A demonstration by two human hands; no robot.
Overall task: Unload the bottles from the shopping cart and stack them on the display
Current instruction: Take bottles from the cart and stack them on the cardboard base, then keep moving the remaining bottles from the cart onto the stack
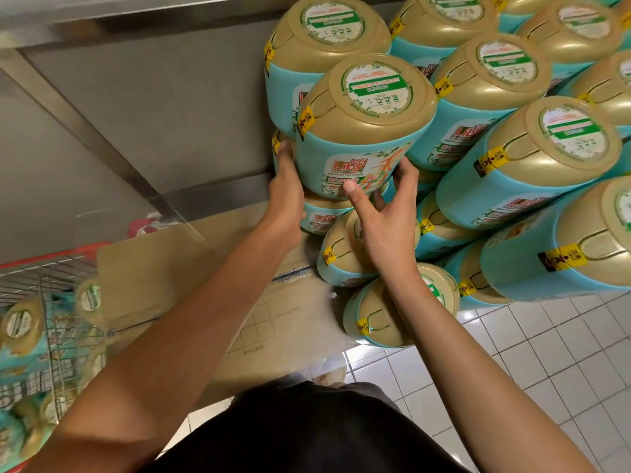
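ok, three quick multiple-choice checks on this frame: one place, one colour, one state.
1. Where in view is the cart?
A lower left
B upper right
C centre

2. What colour are the caps?
A red
B gold
C black

3. The bottle nearest the camera on top is:
A lying on the floor
B touched by both hands
C inside the cart

Answers:
1 A: the wire cart sits at lower left, left of the arms.
2 B: every cap in sight is gold.
3 B: the left hand is on the bottle's left side. The right hand has its thumb on the label and its fingers round the right side.
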